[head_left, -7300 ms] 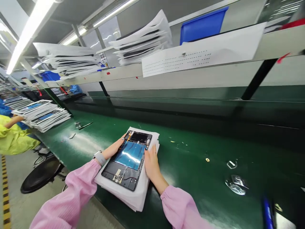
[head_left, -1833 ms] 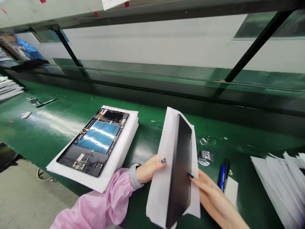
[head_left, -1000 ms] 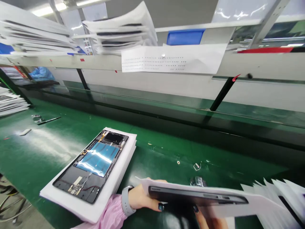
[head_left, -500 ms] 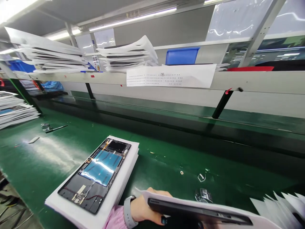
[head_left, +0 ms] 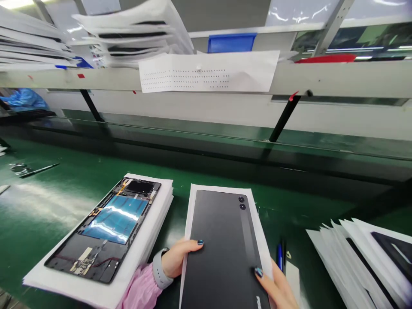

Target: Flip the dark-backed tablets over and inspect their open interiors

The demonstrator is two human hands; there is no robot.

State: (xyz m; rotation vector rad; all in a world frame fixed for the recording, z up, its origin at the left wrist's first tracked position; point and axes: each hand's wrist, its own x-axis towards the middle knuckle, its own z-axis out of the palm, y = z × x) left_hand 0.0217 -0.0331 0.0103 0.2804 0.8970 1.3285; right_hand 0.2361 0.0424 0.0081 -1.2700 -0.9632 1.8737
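Left hand point(head_left: 176, 259), right hand point(head_left: 279, 288) grip dark tablet point(head_left: 222, 249) between them.

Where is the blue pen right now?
In the head view, the blue pen lies on the green table, low and right of middle, beside the dark tablet and just above the right hand.

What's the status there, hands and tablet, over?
Left hand and right hand both grip dark tablet back cover on its white sheet. Opened tablet lies left, apart. Nothing blocking.
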